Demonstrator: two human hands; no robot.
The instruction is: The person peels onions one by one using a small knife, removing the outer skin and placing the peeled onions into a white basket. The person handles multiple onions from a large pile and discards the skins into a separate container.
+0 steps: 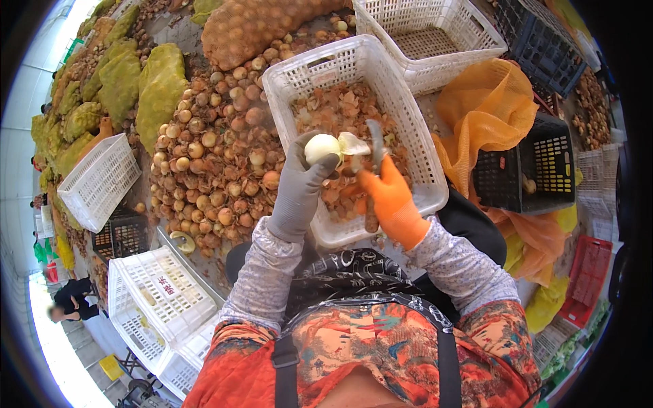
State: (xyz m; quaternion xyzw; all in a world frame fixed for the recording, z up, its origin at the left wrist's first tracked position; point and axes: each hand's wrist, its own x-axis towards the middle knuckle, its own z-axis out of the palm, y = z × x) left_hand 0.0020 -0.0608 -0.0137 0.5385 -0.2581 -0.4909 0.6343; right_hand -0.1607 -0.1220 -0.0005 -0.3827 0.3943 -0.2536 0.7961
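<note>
My left hand (301,188), in a grey coated glove, grips a pale peeled onion (322,148) above a white plastic crate (433,176). A loose flap of whitish skin (353,145) hangs from the onion's right side. In an orange glove, my right hand (393,199) is closed around the handle of a knife with a curved blade (376,143). The blade stands just right of the skin flap and is blurred; whether it touches the flap I cannot tell. Dry brown onion skins (336,109) cover the bottom of the crate below both hands.
Unpeeled onions (214,178) form a large heap on my left. Behind the crate lie a full mesh sack (255,30) and another white crate (459,56). Orange netting (490,102) drapes by a black crate (525,163) on the right. White crates (163,296) stand lower left; a person (76,301) is beyond.
</note>
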